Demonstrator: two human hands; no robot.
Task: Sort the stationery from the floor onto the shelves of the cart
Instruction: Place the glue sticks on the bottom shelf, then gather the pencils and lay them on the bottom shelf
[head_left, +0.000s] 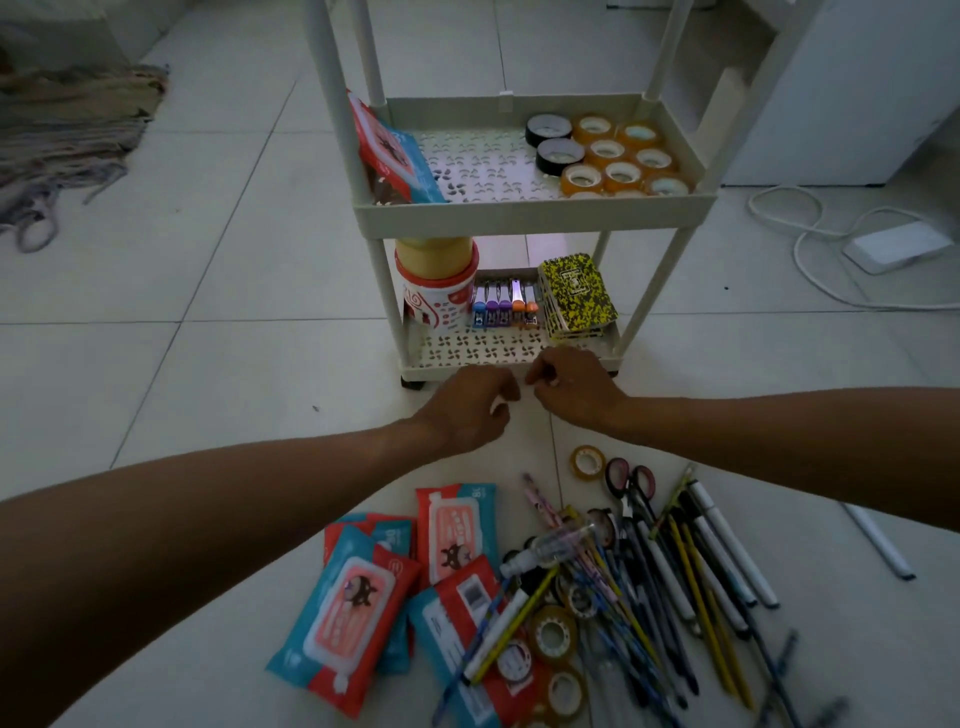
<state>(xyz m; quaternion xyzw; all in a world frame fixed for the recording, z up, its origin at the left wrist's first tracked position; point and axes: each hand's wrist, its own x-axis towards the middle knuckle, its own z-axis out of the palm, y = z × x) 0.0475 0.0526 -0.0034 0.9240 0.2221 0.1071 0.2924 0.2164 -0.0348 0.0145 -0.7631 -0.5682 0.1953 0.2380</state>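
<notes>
Wipe packs on floor (395, 587): four red-and-blue packs that I can count, overlapping in a loose heap at lower left; likely dropped together as one kind, waiting to go up.
Wipe pack on cart (387, 150): one pack leans against the left wall of the upper shelf (519, 210), which suggests that side is kept for the wipes.
Left hand (467, 410): fingers curled in, just in front of the lower shelf (488, 366); something pale shows at the fingertips, but I cannot tell whether it holds anything.
Right hand (569, 384): fingers curled at the lower shelf's front edge, close beside the left hand; no object is plainly visible in it.
Lower shelf contents: one stacked tub (436, 283) at left, a row of about five nail clippers (504, 306), then a small stack of yellow-and-black notebooks (576, 293); grouped by kind.
Tape rolls on cart (608, 156): two black and about eight amber, packed at the right of the upper shelf.
Pens and pencils (670, 566): too tangled to count, with several tape rolls and scissors (631, 480) among them on the floor; the bulk of the sorting appears still ahead.
</notes>
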